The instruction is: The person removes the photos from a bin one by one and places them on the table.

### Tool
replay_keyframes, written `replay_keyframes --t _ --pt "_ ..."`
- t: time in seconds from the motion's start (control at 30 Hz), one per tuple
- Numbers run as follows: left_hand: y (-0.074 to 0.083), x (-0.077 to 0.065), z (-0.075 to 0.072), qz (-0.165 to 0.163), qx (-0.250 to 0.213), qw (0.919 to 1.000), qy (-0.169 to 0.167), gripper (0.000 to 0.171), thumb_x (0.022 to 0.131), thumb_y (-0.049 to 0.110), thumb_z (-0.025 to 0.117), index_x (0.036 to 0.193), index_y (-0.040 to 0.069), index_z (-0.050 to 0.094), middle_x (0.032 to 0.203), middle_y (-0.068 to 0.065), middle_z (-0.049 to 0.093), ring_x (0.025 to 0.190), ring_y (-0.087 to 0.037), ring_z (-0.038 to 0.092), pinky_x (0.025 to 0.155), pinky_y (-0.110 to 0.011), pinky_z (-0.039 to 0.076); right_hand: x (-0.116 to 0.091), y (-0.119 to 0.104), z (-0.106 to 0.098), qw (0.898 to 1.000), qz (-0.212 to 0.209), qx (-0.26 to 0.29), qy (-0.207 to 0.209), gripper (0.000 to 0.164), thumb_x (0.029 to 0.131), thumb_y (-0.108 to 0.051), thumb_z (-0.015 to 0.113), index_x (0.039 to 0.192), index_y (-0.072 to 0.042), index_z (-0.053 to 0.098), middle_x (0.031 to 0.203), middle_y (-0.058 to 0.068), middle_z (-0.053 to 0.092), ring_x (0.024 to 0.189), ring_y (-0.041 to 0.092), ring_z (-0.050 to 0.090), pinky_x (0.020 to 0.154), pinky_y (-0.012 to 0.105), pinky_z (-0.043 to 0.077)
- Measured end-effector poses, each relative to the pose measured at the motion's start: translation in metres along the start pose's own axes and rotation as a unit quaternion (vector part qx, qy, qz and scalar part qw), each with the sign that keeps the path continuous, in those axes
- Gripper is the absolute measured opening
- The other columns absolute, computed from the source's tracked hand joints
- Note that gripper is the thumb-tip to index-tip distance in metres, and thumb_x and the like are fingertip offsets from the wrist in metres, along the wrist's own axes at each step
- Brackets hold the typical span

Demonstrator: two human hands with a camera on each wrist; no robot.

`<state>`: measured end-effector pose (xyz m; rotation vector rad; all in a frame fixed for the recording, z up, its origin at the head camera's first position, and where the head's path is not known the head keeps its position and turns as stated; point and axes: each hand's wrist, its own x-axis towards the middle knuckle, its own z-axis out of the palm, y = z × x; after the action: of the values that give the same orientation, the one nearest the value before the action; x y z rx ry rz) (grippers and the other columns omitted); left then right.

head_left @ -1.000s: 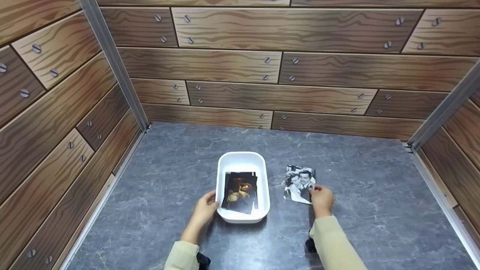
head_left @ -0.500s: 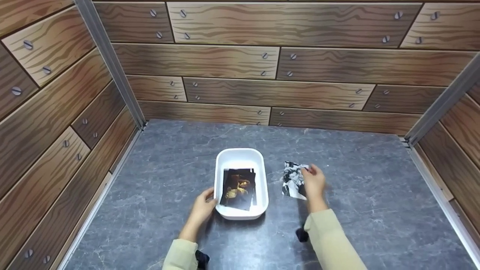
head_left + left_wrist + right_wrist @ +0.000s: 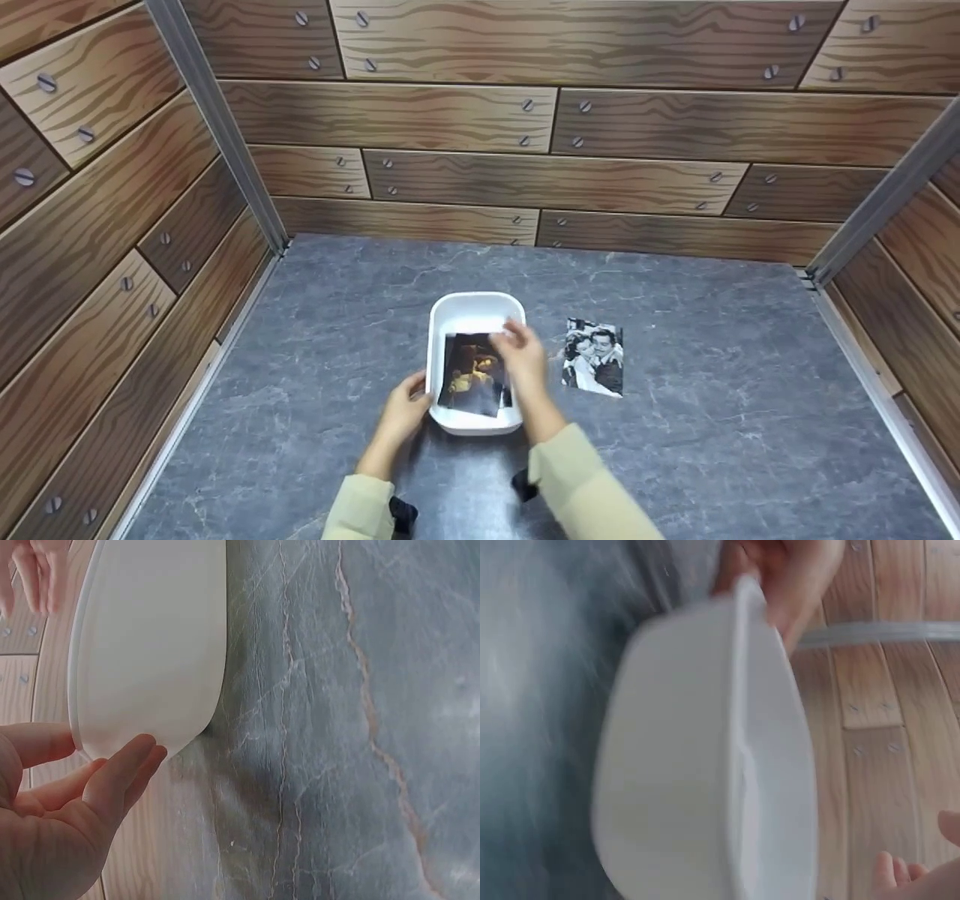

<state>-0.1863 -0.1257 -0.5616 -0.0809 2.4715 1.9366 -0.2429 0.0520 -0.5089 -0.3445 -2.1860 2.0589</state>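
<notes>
A white plastic basin [image 3: 478,300] stands on the grey marbled surface. My left hand [image 3: 406,411] holds its near left side; in the left wrist view the thumb is at the rim and the fingers [image 3: 124,776] lie against the outer wall. Inside the basin lies a dark photo print [image 3: 472,379] with golden figures, and white shows beneath its edge. My right hand [image 3: 523,360] hovers over the basin's right side, fingers spread and holding nothing. To the right of the basin, a black-and-white photo [image 3: 593,358] of an embracing couple lies flat on the surface.
Wood-patterned panels [image 3: 442,120] rise at the back and on both sides of the marbled surface [image 3: 735,375]. Grey metal posts [image 3: 217,112] stand in the corners. A black strap piece [image 3: 523,484] hangs under my right wrist.
My right hand has left the black-and-white photo and moved left over the basin. That photo stays flat, now fully uncovered. The left hand keeps its hold on the basin.
</notes>
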Motion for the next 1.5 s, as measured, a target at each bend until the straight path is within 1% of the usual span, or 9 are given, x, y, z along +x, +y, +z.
replay_keyframes --t 0.2,0.37,0.63,0.73,0.8,0.93,1.2,1.4,1.5 --pt "-0.002 -0.001 -0.001 0.005 -0.011 0.9999 -0.003 0.045 0.088 -0.008 0.05 0.129 -0.025 0.04 0.126 -0.043 0.05 0.116 -0.05 0.055 0.099 -0.047 0.052 -0.002 0.03 0.018 0.999 0.051 -0.006 -0.018 0.05 0.083 0.001 0.066 0.128 0.016 0.051 0.126 0.035 0.055 0.116 0.044 0.057 0.095 0.039 0.055" --pt "-0.003 -0.001 0.001 0.002 -0.013 0.9999 -0.001 0.046 0.088 -0.008 0.05 0.129 -0.025 0.04 0.126 -0.042 0.05 0.115 -0.05 0.056 0.098 -0.045 0.053 0.003 0.05 0.015 0.992 0.057 -0.102 -0.044 0.055 0.08 0.001 0.068 0.13 0.016 0.049 0.127 0.034 0.056 0.12 0.043 0.055 0.1 0.042 0.052" --pt "-0.001 0.003 0.003 0.007 -0.011 0.9999 0.004 0.045 0.087 -0.008 0.05 0.129 -0.024 0.042 0.125 -0.042 0.051 0.115 -0.05 0.056 0.098 -0.046 0.052 0.003 0.057 0.017 0.959 0.036 -0.279 -0.044 0.073 0.073 -0.009 0.077 0.135 0.012 0.046 0.133 0.032 0.049 0.126 0.044 0.047 0.108 0.048 0.042" --pt "-0.001 0.002 0.003 0.005 -0.007 1.0 0.003 0.044 0.087 -0.009 0.05 0.128 -0.024 0.042 0.124 -0.042 0.051 0.115 -0.05 0.056 0.099 -0.047 0.052 0.001 0.058 0.02 0.942 0.028 -0.333 -0.043 0.08 0.071 -0.011 0.081 0.138 0.01 0.043 0.136 0.029 0.049 0.13 0.043 0.044 0.112 0.046 0.038" --pt "-0.002 0.002 0.003 0.002 -0.004 1.0 0.005 0.044 0.088 -0.009 0.05 0.128 -0.024 0.042 0.125 -0.042 0.051 0.116 -0.05 0.055 0.099 -0.047 0.052 0.0 0.058 0.022 0.935 0.019 -0.351 -0.049 0.084 0.07 -0.01 0.082 0.14 0.01 0.04 0.138 0.028 0.049 0.133 0.043 0.041 0.117 0.045 0.032" --pt "-0.001 0.002 0.002 -0.007 0.01 0.9999 0.009 0.045 0.088 -0.008 0.051 0.13 -0.022 0.043 0.126 -0.04 0.052 0.117 -0.049 0.055 0.099 -0.046 0.052 -0.001 0.06 0.024 0.93 -0.004 -0.361 -0.068 0.093 0.066 -0.004 0.086 0.143 0.01 0.035 0.139 0.03 0.046 0.133 0.046 0.038 0.12 0.048 0.024" --pt "-0.001 0.002 0.001 -0.006 0.013 0.9999 0.009 0.045 0.089 -0.007 0.051 0.13 -0.023 0.042 0.127 -0.041 0.051 0.118 -0.049 0.054 0.1 -0.046 0.051 0.0 0.063 0.026 0.92 -0.022 -0.382 -0.08 0.097 0.064 -0.002 0.086 0.142 0.014 0.031 0.137 0.033 0.042 0.131 0.047 0.037 0.116 0.049 0.031" --pt "-0.002 0.002 0.0 0.008 0.016 0.9998 0.011 0.043 0.088 -0.008 0.051 0.128 -0.024 0.043 0.125 -0.041 0.052 0.116 -0.049 0.055 0.099 -0.047 0.052 0.004 0.063 0.025 0.924 -0.005 -0.375 -0.074 0.069 0.087 -0.008 0.068 0.142 0.014 0.033 0.131 0.033 0.046 0.126 0.044 0.044 0.11 0.048 0.039" --pt "-0.002 0.003 0.001 0.016 0.016 0.9997 0.011 0.043 0.087 -0.009 0.051 0.127 -0.024 0.044 0.124 -0.042 0.052 0.115 -0.05 0.056 0.098 -0.048 0.052 0.006 0.062 0.024 0.923 -0.006 -0.378 -0.071 0.057 0.087 -0.007 0.067 0.135 0.014 0.044 0.123 0.034 0.052 0.121 0.044 0.049 0.106 0.047 0.043"
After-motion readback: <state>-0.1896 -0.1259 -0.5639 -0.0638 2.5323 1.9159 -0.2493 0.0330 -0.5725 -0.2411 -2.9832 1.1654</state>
